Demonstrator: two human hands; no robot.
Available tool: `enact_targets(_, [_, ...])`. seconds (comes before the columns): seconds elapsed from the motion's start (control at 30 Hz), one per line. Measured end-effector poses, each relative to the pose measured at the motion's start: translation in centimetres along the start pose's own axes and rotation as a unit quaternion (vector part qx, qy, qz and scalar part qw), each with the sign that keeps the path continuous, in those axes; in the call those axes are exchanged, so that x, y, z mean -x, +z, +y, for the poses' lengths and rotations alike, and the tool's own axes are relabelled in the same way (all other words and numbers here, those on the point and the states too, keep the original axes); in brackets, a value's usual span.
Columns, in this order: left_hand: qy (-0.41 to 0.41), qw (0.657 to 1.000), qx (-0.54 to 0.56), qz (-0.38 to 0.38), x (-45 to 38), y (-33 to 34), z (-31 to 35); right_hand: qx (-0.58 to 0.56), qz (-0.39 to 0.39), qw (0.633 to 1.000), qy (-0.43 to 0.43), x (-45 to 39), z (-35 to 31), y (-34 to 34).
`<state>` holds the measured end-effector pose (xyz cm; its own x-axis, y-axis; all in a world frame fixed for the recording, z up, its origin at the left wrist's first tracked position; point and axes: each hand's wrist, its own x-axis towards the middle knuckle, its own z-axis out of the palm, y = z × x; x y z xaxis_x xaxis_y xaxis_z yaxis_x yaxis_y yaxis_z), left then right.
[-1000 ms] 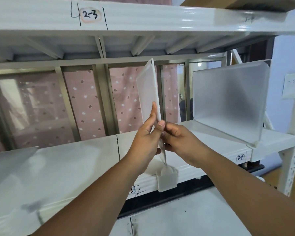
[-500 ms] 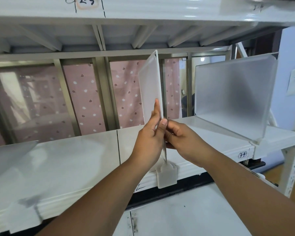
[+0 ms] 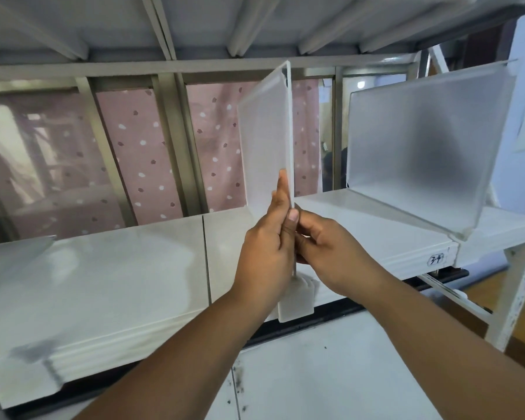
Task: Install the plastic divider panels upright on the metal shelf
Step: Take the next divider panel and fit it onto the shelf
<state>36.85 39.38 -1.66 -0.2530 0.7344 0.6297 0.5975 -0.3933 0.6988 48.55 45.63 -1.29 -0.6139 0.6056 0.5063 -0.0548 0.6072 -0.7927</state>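
Two hands, left hand (image 3: 265, 253) and right hand (image 3: 331, 253), pinch one upright divider panel (image 3: 265, 140); another (image 3: 422, 147) stands right.

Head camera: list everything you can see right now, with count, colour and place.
Divider panel in hand: one, frosted white, upright mid-shelf, its front clip over the shelf's front edge.
Installed divider: one, frosted white, upright at the right.
Third divider: one, frosted, far left, only partly in view.
Metal shelf: white; a handwritten label on its front edge at the right.
Curtain: pink, dotted, behind the shelf.
Left hand: pinching the panel's front edge.
Right hand: pinching the same edge from the right.
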Motion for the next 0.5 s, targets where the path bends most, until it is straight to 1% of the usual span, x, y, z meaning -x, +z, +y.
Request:
enact_targets(0.13, [0.001, 1.0, -0.002, 0.005, 0.6, 0.2, -0.8, 0.018, 0.013, 1.0, -0.015, 0.4, 0.8, 0.7])
enact_targets(0.3, [-0.002, 1.0, -0.015, 0.011, 0.8, 0.2, -1.0, 0.01, 0.0, 1.0, -0.022, 0.6, 1.3, 1.1])
enact_targets(0.43, [-0.003, 1.0, -0.01, 0.01, 1.2, 0.1, -0.6, 0.018, 0.026, 0.999, -0.021, 1.3, 1.2, 1.7])
enact_targets(0.5, [-0.016, 1.0, 0.0, 0.002, 1.5, 0.1, -0.5, 0.027, 0.036, 0.999, -0.019, 1.7, 1.1, 1.9])
